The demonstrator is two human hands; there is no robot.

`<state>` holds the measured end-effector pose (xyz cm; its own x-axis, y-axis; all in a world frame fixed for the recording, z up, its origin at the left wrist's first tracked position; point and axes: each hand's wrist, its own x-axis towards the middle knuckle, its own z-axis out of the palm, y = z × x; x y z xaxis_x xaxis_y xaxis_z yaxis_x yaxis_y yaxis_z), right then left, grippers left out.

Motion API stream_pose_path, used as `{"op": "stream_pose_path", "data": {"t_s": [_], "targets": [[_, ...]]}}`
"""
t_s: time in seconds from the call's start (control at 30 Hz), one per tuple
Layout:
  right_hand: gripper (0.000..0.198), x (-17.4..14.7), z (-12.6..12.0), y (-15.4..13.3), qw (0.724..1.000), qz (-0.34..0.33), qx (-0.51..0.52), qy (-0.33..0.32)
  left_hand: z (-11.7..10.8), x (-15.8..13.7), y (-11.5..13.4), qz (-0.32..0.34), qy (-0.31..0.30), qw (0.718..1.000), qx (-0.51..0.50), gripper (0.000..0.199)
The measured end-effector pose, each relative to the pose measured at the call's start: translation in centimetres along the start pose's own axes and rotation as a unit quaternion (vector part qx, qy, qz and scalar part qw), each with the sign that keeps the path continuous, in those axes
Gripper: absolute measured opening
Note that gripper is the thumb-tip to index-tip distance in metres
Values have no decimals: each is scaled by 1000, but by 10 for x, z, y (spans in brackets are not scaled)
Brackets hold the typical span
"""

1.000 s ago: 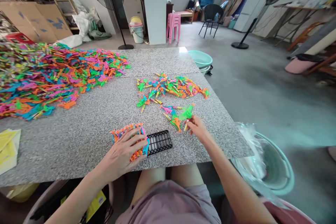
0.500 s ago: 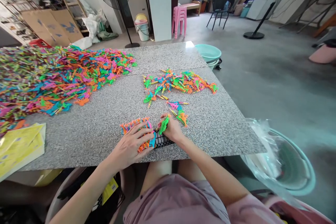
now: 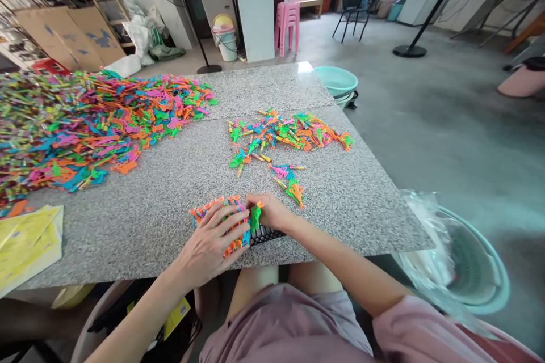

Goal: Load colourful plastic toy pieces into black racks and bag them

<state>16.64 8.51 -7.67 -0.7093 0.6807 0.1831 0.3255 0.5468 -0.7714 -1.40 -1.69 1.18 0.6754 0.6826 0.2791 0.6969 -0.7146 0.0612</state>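
My left hand (image 3: pixel 208 241) lies with fingers stretched out over rows of small orange, pink and blue plastic toy pieces (image 3: pixel 233 247) packed side by side. These sit in a black lattice tray (image 3: pixel 269 233) near the table's front edge, its right end uncovered. My right hand (image 3: pixel 275 212) is closed on a green plastic toy piece (image 3: pixel 255 218), held upright over the tray beside the packed rows. Just beyond my right hand lie a few loose pieces (image 3: pixel 294 190), some with yellow striped tubes. The fingertips of my right hand are partly hidden.
A scattered pile of coloured pieces (image 3: pixel 293 135) lies mid-table, and a much larger heap (image 3: pixel 85 125) covers the left. Yellow printed cards (image 3: pixel 32 235) are stacked at the left front. A teal basket (image 3: pixel 481 261) with plastic bags (image 3: pixel 430 244) stands right of the granite table (image 3: pixel 361 215).
My right hand has moved slightly left and down with the green toy piece, which now stands upright against the packed rows. My left hand stays on the rows. The view has shifted a little.
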Motion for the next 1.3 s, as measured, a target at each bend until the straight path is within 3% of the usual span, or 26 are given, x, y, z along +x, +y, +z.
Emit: {"op": "stream_pose_path", "data": {"t_s": [0.13, 0.37, 0.63, 0.77, 0.83, 0.93, 1.03, 1.13, 1.23, 1.3], "targets": [[26, -1, 7, 2, 999, 31, -23, 11, 0, -1, -2, -1, -13, 1000, -22, 30], [32, 11, -5, -19, 980, 42, -178, -79, -3, -1, -5, 10, -29, 999, -10, 28], [31, 16, -1, -28, 981, 67, -165, -74, -15, 7, 7, 3, -47, 996, 76, 33], [38, -15, -16, -10, 980, 7, -196, 28, -5, 13, 15, -5, -58, 992, 110, 53], [47, -47, -31, 1, 956, 51, -279, 76, 4, 12, 14, -8, -62, 991, 115, 49], [41, -88, -50, 6, 909, 139, -393, 25, 13, 9, 10, -20, -61, 992, 106, 34], [39, -96, -62, 4, 888, 136, -438, -30, 14, 8, 9, -29, -55, 995, 84, 29], [39, -73, -73, 11, 895, 57, -438, -64, 11, 9, 11, -30, -49, 996, 70, 33], [24, -52, -96, 30, 911, -41, -383, -149, 8, 10, 14, -38, -54, 995, 72, 38], [22, -53, -115, 41, 925, -43, -339, -165, 8, 11, 16, -52, -58, 994, 71, 36]]}}
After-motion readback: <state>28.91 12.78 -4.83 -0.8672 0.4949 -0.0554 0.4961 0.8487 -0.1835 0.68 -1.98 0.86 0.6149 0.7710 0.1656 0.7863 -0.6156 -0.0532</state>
